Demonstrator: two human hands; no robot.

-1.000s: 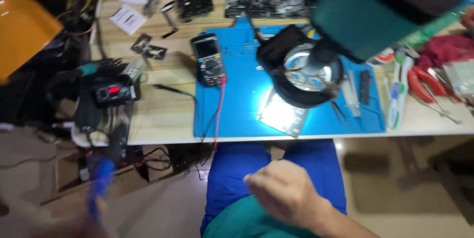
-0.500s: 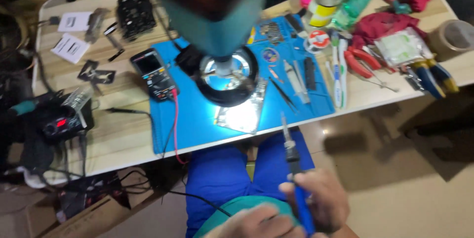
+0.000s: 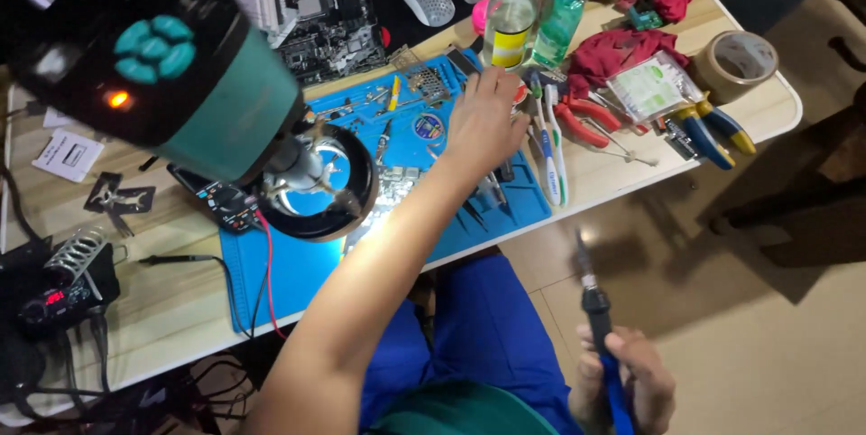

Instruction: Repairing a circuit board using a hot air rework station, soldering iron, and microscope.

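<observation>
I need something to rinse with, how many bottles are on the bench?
2, side by side at the far edge of the table: a clear glass bottle with a yellow band, and a blue-capped plastic bottle just right of it. Clutter behind may hide more.

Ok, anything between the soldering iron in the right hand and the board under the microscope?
Yes: the left forearm crosses between soldering iron and board, left hand out over the blue mat. Microscope head overhangs the board too.

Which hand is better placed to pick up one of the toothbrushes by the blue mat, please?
Probably the left. The left hand is stretched over the blue mat, open, right beside the toothbrushes; the right hand is off the table, low down, wrapped around the soldering iron.
</observation>
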